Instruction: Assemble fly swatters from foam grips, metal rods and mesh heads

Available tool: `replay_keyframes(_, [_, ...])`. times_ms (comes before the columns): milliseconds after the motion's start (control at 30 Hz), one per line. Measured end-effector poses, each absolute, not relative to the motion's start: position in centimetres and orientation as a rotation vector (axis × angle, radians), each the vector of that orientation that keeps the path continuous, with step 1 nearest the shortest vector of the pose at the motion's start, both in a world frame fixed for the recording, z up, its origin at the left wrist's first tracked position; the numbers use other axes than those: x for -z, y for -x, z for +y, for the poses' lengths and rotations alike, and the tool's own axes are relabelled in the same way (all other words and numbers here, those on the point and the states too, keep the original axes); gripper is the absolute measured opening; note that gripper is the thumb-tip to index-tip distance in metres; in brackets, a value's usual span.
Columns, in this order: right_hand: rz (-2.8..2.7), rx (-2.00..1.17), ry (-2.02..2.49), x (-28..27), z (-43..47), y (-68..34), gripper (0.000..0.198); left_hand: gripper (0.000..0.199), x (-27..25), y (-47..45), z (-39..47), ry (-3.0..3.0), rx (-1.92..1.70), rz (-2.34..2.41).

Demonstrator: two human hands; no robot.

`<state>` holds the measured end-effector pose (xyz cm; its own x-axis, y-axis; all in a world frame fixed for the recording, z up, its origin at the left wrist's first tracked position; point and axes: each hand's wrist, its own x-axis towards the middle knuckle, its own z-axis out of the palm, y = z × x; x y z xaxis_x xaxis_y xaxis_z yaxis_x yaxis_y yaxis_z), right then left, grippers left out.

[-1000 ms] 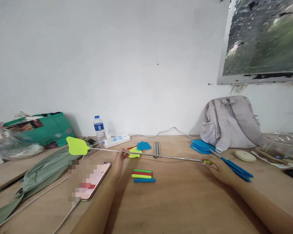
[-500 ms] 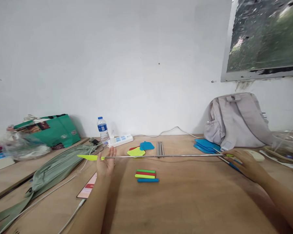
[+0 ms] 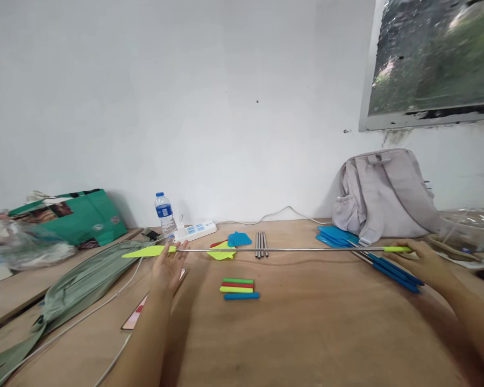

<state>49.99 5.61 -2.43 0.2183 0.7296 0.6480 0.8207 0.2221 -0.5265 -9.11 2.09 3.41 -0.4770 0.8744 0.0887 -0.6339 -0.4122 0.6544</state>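
Observation:
A yellow-green telescopic fly swatter [image 3: 290, 250] with a long metal rod stretches level across the view above the table. My left hand [image 3: 168, 269] is palm up and supports the rod just beside the swatter's head, its fingers loosely raised around it. At the other end, my right hand [image 3: 421, 258] has its fingers closed on the yellow-green handle. Beneath the right hand lie blue fly swatters [image 3: 393, 271], handles toward me and flat heads near the backpack. Loose swatter heads [image 3: 239, 238], metal rods [image 3: 261, 244] and coloured handles [image 3: 237, 288] lie mid-table.
A power strip [image 3: 195, 231] and water bottle [image 3: 165, 215] stand by the wall. On the left are a green bag [image 3: 92, 215], a grey-green strap bag [image 3: 84, 274] and a phone [image 3: 132, 318]. A backpack [image 3: 387, 199] and clear plastic container [image 3: 470, 226] are at right.
My right hand has shifted right along with the handle, which now shows more plainly. The rod appears slightly higher, and more of the blue swatters is uncovered. The view has moved a little.

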Motion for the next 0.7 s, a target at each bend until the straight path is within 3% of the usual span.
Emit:
replay_keyframes(233, [-1.618, 0.146, 1.494, 2.3, 5.1, -51.9, 0.043, 0.004, -2.9, 9.7, 2.1, -0.705, -1.969, 0.649])
replay_keyframes(433, [-1.544, 0.230, 1.521, 2.4, 4.9, -52.7, 0.044, 0.054, -2.6, 10.6, 1.5, -0.646, -1.954, 0.486])
replay_keyframes(500, [-1.472, 0.309, 1.526, 2.1, 4.6, -52.7, 0.041, 0.061, -2.8, 10.5, 1.0, -0.585, -1.993, 0.489])
replay_keyframes(700, [-1.083, 0.212, 1.473, 1.6, 4.9, -51.2, 0.030, 0.038, -3.6, 9.5, 0.4, -0.402, -2.150, 0.469])
